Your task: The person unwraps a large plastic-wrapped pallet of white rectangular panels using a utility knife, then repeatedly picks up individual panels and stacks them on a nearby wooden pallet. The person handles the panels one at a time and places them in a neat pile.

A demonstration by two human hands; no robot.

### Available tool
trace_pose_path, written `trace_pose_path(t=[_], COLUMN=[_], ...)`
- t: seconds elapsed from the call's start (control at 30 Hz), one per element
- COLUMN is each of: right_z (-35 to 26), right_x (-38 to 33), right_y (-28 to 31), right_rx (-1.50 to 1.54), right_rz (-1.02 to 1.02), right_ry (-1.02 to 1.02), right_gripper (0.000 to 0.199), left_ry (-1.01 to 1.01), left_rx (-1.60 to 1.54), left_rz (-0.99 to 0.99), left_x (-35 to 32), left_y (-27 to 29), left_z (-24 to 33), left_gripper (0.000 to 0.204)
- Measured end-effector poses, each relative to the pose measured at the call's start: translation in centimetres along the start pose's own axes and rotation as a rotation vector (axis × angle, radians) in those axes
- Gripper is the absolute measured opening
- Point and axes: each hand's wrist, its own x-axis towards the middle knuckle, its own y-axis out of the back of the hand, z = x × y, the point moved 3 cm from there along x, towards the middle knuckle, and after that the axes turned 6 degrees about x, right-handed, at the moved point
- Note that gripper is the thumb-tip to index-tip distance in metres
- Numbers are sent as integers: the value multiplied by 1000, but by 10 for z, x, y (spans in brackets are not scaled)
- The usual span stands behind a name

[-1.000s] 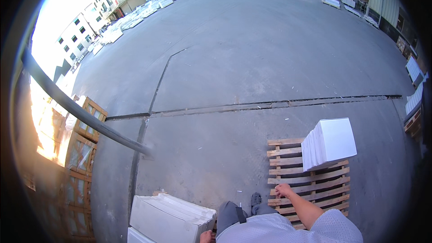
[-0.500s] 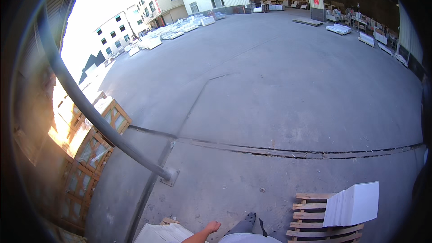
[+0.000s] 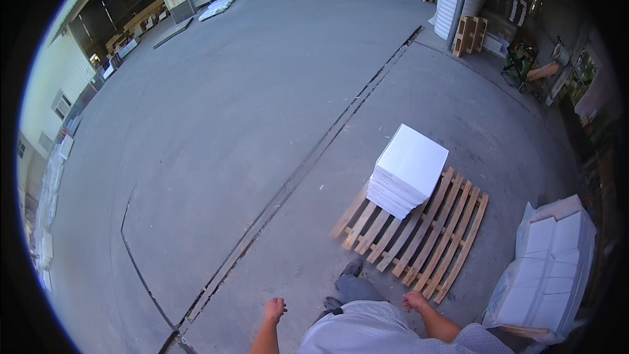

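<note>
My left hand [image 3: 276, 309] hangs at my left side over the concrete floor, fingers curled in with nothing seen in them. On my other side, my right hand [image 3: 413, 301] is also loosely closed and looks bare. It is nearest to a slatted wooden pallet [image 3: 429, 226], touching nothing that I can make out. On the pallet's far left part stands a stack of white slabs or boxes [image 3: 409, 157], its sides slightly uneven. The rest of the slats are bare.
A plastic-wrapped white stack [image 3: 550, 269] stands close on my right. Beyond the pallet, a narrow floor channel [image 3: 298, 180] crosses the concrete. Farther off are a grey post [image 3: 460, 6], upright wooden pallets [image 3: 469, 36] and a tall white wrapped roll [image 3: 452, 16].
My view has swung to the right, bringing the whole pallet and the wrapped stack into sight. The leaning post and wooden crates on the left are gone from view. My right hand now shows.
</note>
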Motion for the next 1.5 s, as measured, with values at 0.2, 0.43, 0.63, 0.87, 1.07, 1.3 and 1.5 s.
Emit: trace_pose_path(t=[0.2,0.43,0.63,0.87,1.07,1.3,1.5], right_z=[-36,-155,-220,-234,-333,-424,-459], right_x=[29,56,56,97,144,197,225], right_y=[-10,6,41,58,78,92,96], right_rx=[59,245,481,833,841,228,287], right_rz=[7,24,105,313,750,1354,1027], right_ry=[-14,86,218,280,380,144,-101], right_gripper=[17,19,24,27,31,50,63], left_ry=[-78,18,-44,-238,-382,-590,-640], left_rx=[193,251,391,583,612,461,592], left_rz=[-156,-89,-192,-403,-633,-647,-328], left_x=[28,97,156,247,329,362,332], left_y=[-21,13,-14,-102,-237,-411,-467], left_z=[86,150,255,436,599,719,746], left_gripper=[41,40,39,39,55,66,74])
